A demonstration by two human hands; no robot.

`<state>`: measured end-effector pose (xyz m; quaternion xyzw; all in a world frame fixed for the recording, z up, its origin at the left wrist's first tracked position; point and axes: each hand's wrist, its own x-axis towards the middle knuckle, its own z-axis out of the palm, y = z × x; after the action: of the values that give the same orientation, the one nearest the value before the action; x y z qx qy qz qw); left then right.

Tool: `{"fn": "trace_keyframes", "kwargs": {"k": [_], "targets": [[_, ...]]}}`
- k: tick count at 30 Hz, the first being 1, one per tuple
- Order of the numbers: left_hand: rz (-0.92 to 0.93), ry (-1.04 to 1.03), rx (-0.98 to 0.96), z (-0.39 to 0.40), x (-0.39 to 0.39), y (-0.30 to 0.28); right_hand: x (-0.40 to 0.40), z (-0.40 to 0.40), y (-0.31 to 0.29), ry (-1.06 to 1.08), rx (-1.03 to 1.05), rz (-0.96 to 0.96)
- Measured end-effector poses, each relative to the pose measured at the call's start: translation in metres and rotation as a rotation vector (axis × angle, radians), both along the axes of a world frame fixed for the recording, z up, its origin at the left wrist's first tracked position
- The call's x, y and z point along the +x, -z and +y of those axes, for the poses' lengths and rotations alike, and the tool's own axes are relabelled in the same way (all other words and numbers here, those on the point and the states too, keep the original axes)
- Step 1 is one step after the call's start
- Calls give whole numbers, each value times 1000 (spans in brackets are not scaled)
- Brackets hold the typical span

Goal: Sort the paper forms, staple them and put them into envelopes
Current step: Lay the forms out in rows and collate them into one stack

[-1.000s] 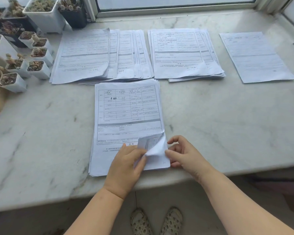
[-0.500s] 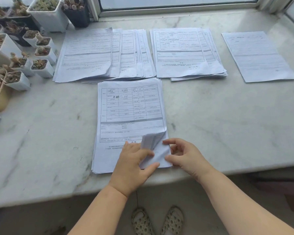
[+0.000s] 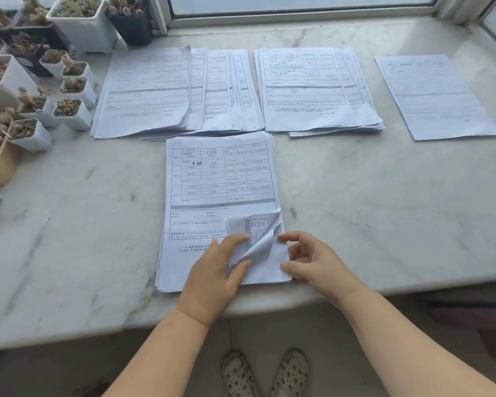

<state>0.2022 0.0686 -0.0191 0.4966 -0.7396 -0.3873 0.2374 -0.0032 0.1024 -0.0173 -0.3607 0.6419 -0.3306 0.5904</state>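
Near stack of forms point(image 3: 221, 196) at front centre of marble sill point(image 3: 384, 213), lower edge close to sill's front rim. Left hand point(image 3: 212, 276) on stack's lower middle, right hand point(image 3: 312, 262) at stack's lower right corner, curled-up corner point(image 3: 258, 239) between them. Behind stack: fanned pile point(image 3: 166, 90) at left, second pile point(image 3: 315, 90) right of it, single sheet point(image 3: 435, 96) far right, apart from both. Plant pots point(image 3: 69, 107) along sill's left edge, beside fanned pile. Window frame point(image 3: 298, 17) behind piles. Feet point(image 3: 264, 373) below sill
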Motion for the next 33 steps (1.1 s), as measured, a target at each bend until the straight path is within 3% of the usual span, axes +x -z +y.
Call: {"fn": "trace_keyframes", "kwargs": {"k": [4, 8, 13, 16, 18, 22, 25, 30, 33], "targets": [[-6, -72, 30, -1, 4, 4, 3, -2, 0, 23, -10, 49], [73, -119, 184, -5, 7, -2, 8, -12, -19, -10, -52, 326], [152, 9, 369, -8, 8, -19, 14, -48, -37, -34, 333, 247], [194, -65, 365, -14, 4, -32, 20, -51, -29, -215, 193, 594], [209, -99, 233, -25, -1, -43, 21, -48, -30, -166, 44, 678], [255, -180, -159, -54, -24, -74, -4, -52, -50, 120, -53, 263], [276, -225, -348, -75, -40, -92, -41, -69, -65, 373, -61, -5], [127, -264, -235, -124, -80, -92, -162, -134, -74, 844, -145, -350], [-26, -249, -140, -158, -109, -70, -229, -168, -76, 963, -162, -410]]}}
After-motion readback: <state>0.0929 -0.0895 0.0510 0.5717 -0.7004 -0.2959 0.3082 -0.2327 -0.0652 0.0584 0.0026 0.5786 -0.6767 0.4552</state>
